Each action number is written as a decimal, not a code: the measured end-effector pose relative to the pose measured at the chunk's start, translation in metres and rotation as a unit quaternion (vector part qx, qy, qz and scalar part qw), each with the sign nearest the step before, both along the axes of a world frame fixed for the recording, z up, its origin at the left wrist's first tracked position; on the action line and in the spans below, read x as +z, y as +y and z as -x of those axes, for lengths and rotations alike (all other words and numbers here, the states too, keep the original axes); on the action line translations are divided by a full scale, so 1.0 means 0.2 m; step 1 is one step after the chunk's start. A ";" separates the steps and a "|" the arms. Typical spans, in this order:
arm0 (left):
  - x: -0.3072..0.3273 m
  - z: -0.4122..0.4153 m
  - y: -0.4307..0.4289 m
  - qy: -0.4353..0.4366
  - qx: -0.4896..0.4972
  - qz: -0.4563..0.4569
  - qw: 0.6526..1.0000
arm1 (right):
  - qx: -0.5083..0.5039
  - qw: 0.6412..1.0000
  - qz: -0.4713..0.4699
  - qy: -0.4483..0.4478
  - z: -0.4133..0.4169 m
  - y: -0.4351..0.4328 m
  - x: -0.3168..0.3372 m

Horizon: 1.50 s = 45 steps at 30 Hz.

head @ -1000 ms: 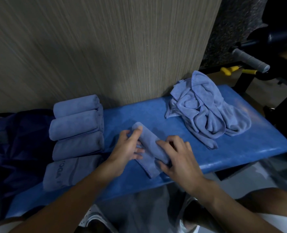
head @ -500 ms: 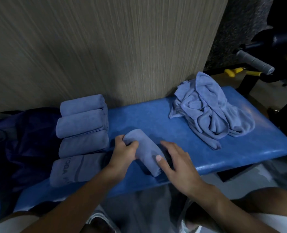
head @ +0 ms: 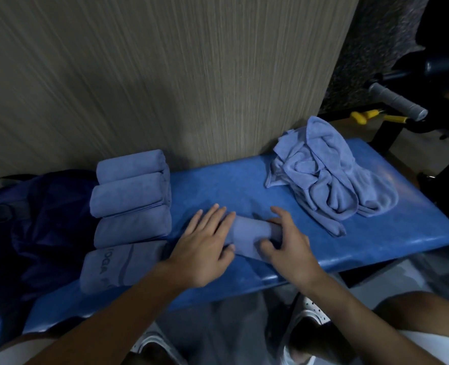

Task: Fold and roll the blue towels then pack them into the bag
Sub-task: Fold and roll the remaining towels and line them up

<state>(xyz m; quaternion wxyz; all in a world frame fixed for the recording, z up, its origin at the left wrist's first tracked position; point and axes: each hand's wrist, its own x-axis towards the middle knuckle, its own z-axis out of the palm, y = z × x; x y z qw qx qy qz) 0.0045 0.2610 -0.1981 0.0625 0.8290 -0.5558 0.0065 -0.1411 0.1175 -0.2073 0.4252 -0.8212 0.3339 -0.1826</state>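
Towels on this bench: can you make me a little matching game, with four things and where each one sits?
Things:
1. newest roll
2. crumpled towels
3. finished rolls
4. dark bag

Places:
A. heaped at the right end of the bench
B. far left, beside the finished rolls
C. under the left hand and right hand
D. lined up side by side, left of the hands

Pairs: 1-C, 2-A, 3-D, 4-B.

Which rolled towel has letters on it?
Look at the long blue bench by the wall. Four rolled towels lie in a row at its left end. The towel nearest the person is it: the only one with printed letters.
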 end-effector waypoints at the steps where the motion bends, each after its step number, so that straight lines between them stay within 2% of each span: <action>1: 0.00 0.00 -0.01 0.001 -0.002 0.001 1.000 | -0.006 1.000 0.006 0.019 0.00 -0.01 0.00; 5: -0.02 -0.03 -0.04 -0.024 -0.021 -0.016 0.999 | 0.005 0.988 0.098 0.116 0.02 0.00 -0.03; 8: -0.06 -0.06 -0.03 -0.018 -0.028 -0.024 0.999 | 0.006 0.976 0.163 0.147 0.02 -0.01 -0.06; 10: -0.07 -0.06 -0.05 0.010 -0.021 -0.021 1.000 | 0.011 0.973 0.168 0.158 0.02 -0.02 -0.07; 13: -0.06 -0.08 -0.08 0.161 0.037 -0.005 0.986 | 0.013 0.982 0.117 0.149 0.03 -0.02 -0.04; 15: -0.03 -0.13 -0.10 0.294 0.116 0.028 0.948 | 0.002 0.989 0.070 0.129 0.03 -0.03 -0.02; 16: -0.01 -0.15 -0.10 0.329 0.143 0.018 0.933 | -0.001 0.991 0.055 0.122 0.03 -0.04 -0.01; 19: 0.03 -0.18 -0.12 0.343 0.134 -0.037 0.929 | -0.010 0.997 -0.016 0.071 0.03 -0.06 -0.01; 21: 0.06 -0.16 -0.12 0.371 0.136 -0.004 0.918 | -0.023 0.992 -0.121 -0.011 0.04 -0.06 0.03; 23: 0.11 -0.13 -0.10 0.452 0.148 0.065 0.877 | -0.033 0.981 -0.178 -0.073 0.03 -0.07 0.08; 26: 0.21 -0.09 -0.06 0.556 0.178 0.185 0.791 | -0.048 0.960 -0.234 -0.147 -0.03 -0.07 0.16; 30: 0.35 -0.15 0.07 0.623 0.256 0.292 0.679 | 0.001 0.925 -0.341 -0.166 -0.21 0.02 0.30; 32: 0.40 -0.23 0.18 0.625 0.290 0.324 0.648 | 0.051 0.888 -0.431 -0.149 -0.34 0.10 0.37; 33: 0.41 -0.27 0.24 0.621 0.309 0.344 0.632 | 0.070 0.884 -0.444 -0.131 -0.40 0.15 0.40; 37: 0.42 -0.45 0.49 0.605 0.365 0.400 0.584 | 0.057 0.912 -0.395 -0.093 -0.64 0.36 0.41; 38: 0.40 -0.49 0.55 0.593 0.380 0.405 0.583 | 0.052 0.918 -0.384 -0.086 -0.69 0.40 0.40; 45: 0.28 -0.60 0.73 0.496 0.421 0.399 0.646 | 0.051 0.951 -0.303 -0.019 -0.87 0.57 0.38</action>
